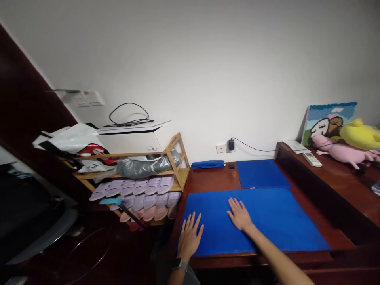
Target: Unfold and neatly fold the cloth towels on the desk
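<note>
A large blue cloth lies spread flat over the dark red wooden desk. My left hand rests palm down at the cloth's left edge, fingers spread, with a watch on the wrist. Farther in, my right hand lies flat on the cloth's upper middle, its fingers stretched out. Neither hand holds anything. Behind the large cloth is a smaller blue cloth, also flat. A folded blue cloth sits by the wall at the back left of the desk.
Left of the desk stands a wooden rack with several slippers and a white box on top. A black plug trails a cable along the wall. At right, a raised surface carries a pink plush toy and a remote.
</note>
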Demonstrator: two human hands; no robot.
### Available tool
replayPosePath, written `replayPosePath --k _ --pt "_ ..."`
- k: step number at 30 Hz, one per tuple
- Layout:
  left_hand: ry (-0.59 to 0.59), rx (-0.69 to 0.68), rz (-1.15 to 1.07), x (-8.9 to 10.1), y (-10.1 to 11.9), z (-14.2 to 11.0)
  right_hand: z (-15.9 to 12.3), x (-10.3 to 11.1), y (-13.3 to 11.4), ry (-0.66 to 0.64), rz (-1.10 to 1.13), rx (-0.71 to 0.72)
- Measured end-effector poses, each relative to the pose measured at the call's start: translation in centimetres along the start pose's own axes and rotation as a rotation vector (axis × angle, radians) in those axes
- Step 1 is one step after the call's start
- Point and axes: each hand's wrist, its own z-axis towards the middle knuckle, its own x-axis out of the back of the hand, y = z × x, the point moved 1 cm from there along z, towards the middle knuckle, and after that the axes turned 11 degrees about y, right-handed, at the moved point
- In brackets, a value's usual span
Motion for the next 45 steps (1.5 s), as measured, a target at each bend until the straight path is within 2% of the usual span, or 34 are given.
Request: replayPosePath --k 5,7,9,11,15,18,20,23,26,28,29,30,32,35,38,40,42,45 --pt "0.0 -0.003 0.005 -0.4 -0.3 0.1 -4.1 4.4 19.0 0.042 -0.182 -0.31" --pt "0.008 -0.004 0.005 -0.4 -0.3 0.3 -6.0 6.2 25.4 0.055 -0.238 -0.458" --pt "0.003 -0.001 0.008 -0.3 -0.2 0.4 -7.3 7.3 29.5 0.061 -0.262 -0.518" --pt "-0.009 0.004 0.013 -0.2 0.0 0.4 -8.1 7.6 31.5 0.069 -0.27 -0.512" --pt "-0.03 0.012 0.022 0.1 -0.2 0.1 -8.4 7.5 31.7 0.075 -0.268 -0.501" --pt "-0.037 0.005 0.02 0.2 -0.7 1.0 -7.2 7.7 29.3 0.152 -0.328 -0.499" --pt "-0.004 -0.008 0.015 0.4 -1.0 2.9 -5.1 7.6 25.5 0.254 -0.363 -0.431" --pt "0.054 -0.062 -0.001 0.4 -1.3 7.6 -0.5 6.0 17.1 0.306 -0.261 -0.255" --pt "0.036 -0.085 -0.006 -0.5 -1.8 12.0 3.6 3.3 8.9 0.177 -0.125 -0.095" --pt "-0.035 -0.041 0.012 -1.7 -2.6 13.6 4.9 1.9 6.1 0.1 -0.068 -0.058" --pt "-0.072 -0.016 0.022 -2.4 -3.0 13.8 5.1 1.5 5.9 0.079 -0.055 -0.061" --pt "-0.097 -0.001 0.027 -3.0 -3.5 13.9 5.0 1.3 6.4 0.071 -0.052 -0.075" --pt "-0.094 0.005 0.025 -4.1 -4.2 13.5 4.2 1.6 9.4 0.076 -0.076 -0.124" --pt "-0.044 0.014 0.019 -5.0 -4.7 13.0 2.0 3.2 17.3 0.096 -0.152 -0.273" --pt "-0.024 0.038 0.013 -5.2 -4.5 13.0 -0.6 5.5 25.5 0.1 -0.229 -0.486" --pt "-0.016 0.041 0.008 -5.2 -4.4 13.1 -2.1 6.6 29.5 0.122 -0.253 -0.588" --pt "-0.015 0.044 0.012 -5.2 -4.2 13.2 -3.0 7.1 31.7 0.16 -0.261 -0.631" --pt "-0.019 0.04 0.024 -4.9 -4.2 13.2 -3.4 7.2 32.4 0.188 -0.26 -0.634"
